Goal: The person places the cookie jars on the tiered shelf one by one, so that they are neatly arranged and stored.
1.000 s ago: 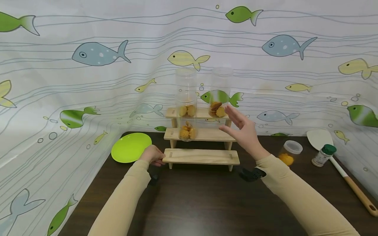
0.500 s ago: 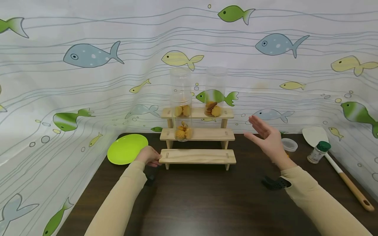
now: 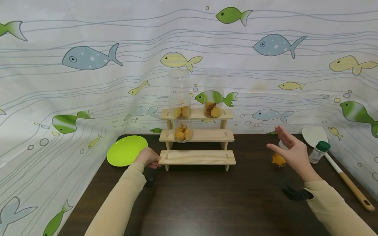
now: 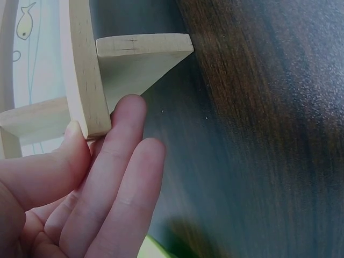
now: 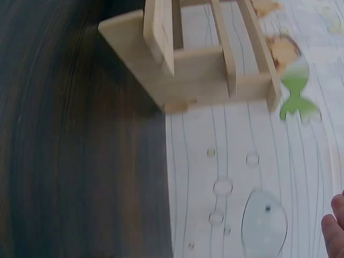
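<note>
A three-tiered wooden display rack [image 3: 197, 157] stands on the dark table. My left hand [image 3: 147, 157] pinches the left end of its lowest tier; the left wrist view shows the thumb and fingers [image 4: 115, 161] around the board's end. Two clear jars stand on the top tier, one at the left [image 3: 184, 112] and one at the right [image 3: 213, 109]; on the middle tier is another cookie jar [image 3: 181, 133]. My right hand [image 3: 292, 153] is raised at the right, fingers straight, thumb apart, holding nothing. It partly hides a small cookie jar [image 3: 278, 160].
A lime-green plate [image 3: 127, 150] lies left of the rack. At the far right are a green-capped shaker [image 3: 319, 152] and a white spatula [image 3: 348, 182] with a wooden handle. A fish-print sheet [image 3: 260, 78] hangs behind and at the sides.
My right hand has moved right and down from beside the top right jar to in front of the small cookie jar. The left hand keeps its grip on the rack. The head view shifts slightly.
</note>
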{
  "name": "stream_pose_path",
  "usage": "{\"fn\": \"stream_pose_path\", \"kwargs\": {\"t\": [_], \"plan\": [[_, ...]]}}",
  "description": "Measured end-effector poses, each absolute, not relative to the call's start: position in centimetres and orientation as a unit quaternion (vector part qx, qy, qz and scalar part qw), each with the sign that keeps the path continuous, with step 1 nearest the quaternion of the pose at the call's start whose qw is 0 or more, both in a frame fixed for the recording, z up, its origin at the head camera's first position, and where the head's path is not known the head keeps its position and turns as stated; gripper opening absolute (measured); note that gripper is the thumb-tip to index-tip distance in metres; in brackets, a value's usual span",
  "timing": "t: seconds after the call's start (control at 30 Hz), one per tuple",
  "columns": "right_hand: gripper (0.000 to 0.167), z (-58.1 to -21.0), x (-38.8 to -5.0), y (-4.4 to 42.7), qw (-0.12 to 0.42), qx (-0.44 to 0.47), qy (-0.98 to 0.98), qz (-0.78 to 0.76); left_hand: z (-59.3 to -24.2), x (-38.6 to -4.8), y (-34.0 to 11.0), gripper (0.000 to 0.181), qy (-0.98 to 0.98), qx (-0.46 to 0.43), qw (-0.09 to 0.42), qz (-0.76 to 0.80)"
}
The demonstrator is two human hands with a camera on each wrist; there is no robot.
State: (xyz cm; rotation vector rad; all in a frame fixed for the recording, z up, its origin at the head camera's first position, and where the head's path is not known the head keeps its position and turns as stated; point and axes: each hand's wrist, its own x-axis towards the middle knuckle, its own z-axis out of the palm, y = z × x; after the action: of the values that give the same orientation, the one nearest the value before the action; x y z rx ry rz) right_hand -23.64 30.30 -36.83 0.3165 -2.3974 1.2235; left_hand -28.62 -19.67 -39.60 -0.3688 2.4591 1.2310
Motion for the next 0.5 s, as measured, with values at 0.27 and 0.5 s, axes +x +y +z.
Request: {"fn": "stream_pose_path", "kwargs": {"t": [0.27, 0.5], "plan": [[0.075, -38.0, -23.3, 33.7, 0.224, 0.068, -0.858, 0.458, -39.3, -28.4, -19.7, 0.029, 0.871, -0.129, 0.176, 0.439], [0.075, -39.5, -22.7, 35.5, 0.234, 0.021, -0.868, 0.437, -39.3, -28.0, -19.5, 0.028, 0.873, -0.125, 0.176, 0.437]]}}
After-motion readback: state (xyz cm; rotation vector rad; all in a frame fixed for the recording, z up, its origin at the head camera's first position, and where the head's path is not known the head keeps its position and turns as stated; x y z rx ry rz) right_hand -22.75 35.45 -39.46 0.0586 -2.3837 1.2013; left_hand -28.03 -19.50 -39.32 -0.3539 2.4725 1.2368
